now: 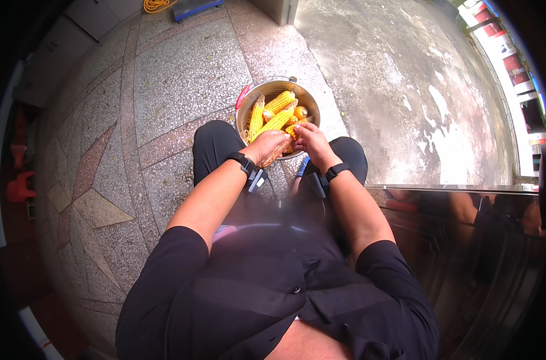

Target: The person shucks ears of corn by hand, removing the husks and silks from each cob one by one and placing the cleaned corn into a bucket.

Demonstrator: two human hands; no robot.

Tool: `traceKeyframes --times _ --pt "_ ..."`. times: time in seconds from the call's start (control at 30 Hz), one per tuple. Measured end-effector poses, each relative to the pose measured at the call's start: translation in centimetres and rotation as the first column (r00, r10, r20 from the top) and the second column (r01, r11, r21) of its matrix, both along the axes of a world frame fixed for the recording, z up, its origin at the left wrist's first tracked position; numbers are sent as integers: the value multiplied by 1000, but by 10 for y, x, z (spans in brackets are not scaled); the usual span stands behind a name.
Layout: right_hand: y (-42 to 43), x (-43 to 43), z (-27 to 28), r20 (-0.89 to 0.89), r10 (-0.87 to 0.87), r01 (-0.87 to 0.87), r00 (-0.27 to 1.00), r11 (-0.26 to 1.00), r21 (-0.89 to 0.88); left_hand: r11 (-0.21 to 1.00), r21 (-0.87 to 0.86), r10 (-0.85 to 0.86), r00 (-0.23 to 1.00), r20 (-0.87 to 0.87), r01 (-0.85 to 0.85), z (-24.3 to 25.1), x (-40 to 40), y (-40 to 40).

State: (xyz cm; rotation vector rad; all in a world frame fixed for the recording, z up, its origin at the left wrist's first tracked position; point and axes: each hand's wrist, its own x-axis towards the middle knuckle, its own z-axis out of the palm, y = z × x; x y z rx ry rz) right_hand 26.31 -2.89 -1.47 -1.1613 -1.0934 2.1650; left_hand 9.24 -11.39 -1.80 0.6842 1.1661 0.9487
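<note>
A round metal bucket (315,96) stands on the floor between my knees, with several ears of yellow corn (277,120) heaped inside. Over its near rim, my left hand (268,143) grips a corn cob (273,156) whose lower part looks reddish-brown and stripped of kernels. The fingers of my right hand (314,143) curl against the upper end of that cob, where yellow kernels show. My fingers partly hide the cob and the ears below it. A red grip (242,96) sits on the bucket's handle at the left.
Speckled terrazzo floor (183,81) lies to the left, stained concrete (381,90) to the right. A shiny dark panel (452,234) stands close by my right arm. Farther off are a blue-edged platform (198,10), a coiled yellow cord (158,4) and a red plastic stool (21,186).
</note>
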Motion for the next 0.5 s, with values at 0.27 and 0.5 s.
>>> traceKeyframes --times 0.27,0.5 --pt "-1 -1 2 -9 -7 7 1000 1000 -2 1000 21 -6 1000 -4 6 0 -1 0" --pt "0 0 -1 -24 5 -5 1000 1000 -15 997 52 -46 993 -113 52 3 0 0"
